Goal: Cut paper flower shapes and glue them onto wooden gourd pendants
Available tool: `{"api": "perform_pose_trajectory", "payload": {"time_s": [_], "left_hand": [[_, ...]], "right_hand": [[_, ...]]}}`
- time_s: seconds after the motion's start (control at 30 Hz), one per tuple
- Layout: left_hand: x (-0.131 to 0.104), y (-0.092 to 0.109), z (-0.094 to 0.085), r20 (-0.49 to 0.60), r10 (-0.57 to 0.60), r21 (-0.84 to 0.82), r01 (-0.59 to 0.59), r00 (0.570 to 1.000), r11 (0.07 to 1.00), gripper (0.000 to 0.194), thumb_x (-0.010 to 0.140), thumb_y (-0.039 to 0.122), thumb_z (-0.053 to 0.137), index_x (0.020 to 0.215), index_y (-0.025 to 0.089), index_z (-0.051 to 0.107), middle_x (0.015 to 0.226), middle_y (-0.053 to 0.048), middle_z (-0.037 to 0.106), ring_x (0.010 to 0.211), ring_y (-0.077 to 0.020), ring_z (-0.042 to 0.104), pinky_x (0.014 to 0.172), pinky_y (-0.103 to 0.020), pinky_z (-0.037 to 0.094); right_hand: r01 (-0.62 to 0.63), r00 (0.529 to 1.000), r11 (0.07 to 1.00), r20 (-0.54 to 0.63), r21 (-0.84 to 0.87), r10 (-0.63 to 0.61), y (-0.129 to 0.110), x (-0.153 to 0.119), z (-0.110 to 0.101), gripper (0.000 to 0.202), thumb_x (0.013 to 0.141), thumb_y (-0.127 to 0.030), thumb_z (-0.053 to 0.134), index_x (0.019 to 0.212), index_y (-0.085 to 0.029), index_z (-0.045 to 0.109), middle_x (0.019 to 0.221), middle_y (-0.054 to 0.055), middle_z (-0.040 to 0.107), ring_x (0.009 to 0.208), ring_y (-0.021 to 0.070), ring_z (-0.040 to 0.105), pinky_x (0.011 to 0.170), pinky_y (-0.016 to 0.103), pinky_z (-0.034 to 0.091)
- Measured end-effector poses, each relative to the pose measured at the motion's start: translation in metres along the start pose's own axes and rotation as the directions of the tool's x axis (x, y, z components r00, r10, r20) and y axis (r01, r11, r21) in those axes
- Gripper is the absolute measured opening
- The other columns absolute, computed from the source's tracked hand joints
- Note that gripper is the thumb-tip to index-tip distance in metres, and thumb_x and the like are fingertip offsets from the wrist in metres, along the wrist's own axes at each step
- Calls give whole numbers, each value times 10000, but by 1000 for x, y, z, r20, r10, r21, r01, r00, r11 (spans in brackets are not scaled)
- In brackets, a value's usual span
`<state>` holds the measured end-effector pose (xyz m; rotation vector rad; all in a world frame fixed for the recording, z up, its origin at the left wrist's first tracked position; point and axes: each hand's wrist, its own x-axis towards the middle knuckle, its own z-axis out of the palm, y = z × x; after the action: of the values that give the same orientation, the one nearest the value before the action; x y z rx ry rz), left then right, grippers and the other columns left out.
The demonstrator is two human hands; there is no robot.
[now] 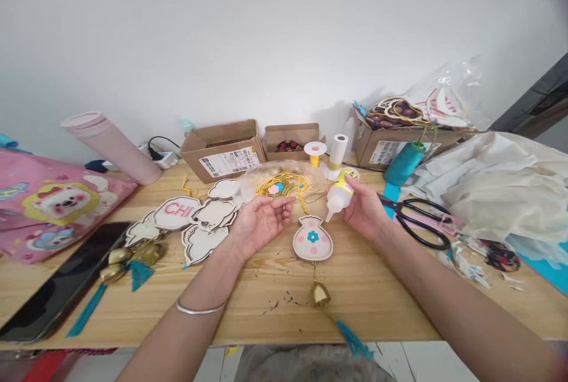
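Observation:
My right hand point(366, 207) is wrapped round a white glue bottle point(341, 196) with a yellow label. Its nozzle points down and left, above the table. Just below lies a pouch-shaped wooden ornament point(305, 246) with pink dots and a blue flower point(313, 236). A yellow cord runs from its top; a brass bell point(320, 295) and a blue tassel point(354, 339) hang from its lower end. My left hand point(267, 219) is open, palm partly up, fingers loosely bent, with nothing visible in it. It is close to a clear bag of yellow cords point(284, 184).
White wooden cutouts point(206, 216), brass bells point(118, 264) and a phone point(66, 281) lie left, near a pink bag point(75, 204) and a tumbler point(113, 148). Cardboard boxes point(222, 148) line the wall. Black scissors point(423, 222), teal thread point(404, 163) and plastic wrapping point(506, 181) are right.

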<state>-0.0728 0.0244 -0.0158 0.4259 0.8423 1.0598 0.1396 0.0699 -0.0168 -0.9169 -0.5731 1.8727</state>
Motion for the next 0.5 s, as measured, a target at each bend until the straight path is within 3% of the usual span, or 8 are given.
{"api": "perform_pose_trajectory", "payload": {"time_s": [0.17,0.33,0.5], "left_hand": [[-2,-2,6,-133,59,16,-57,989,998,269,764,-63,440,878,-19,680,729,-109,654,666,-109,616,658,-181,538],[-6,1,10,-184,104,50,-97,977,994,263,776,-90,465,873,14,686,734,-94,681,594,-75,627,590,-135,543],[-5,4,5,-176,181,78,-170,968,982,247,791,-44,510,895,85,693,730,-55,692,515,-40,597,524,-109,524]], "right_hand": [[5,1000,1000,5,6,-5,1,-1,2,130,851,-273,480,865,-171,559,652,28,690,562,143,663,459,195,527],[2,1000,1000,-17,4,-2,-2,0,1,111,856,-274,491,875,-183,551,625,9,677,520,135,652,425,187,525],[-262,965,965,15,3,262,-15,-9,9,363,918,-440,333,829,-146,527,543,23,624,389,86,575,335,129,467]]}}
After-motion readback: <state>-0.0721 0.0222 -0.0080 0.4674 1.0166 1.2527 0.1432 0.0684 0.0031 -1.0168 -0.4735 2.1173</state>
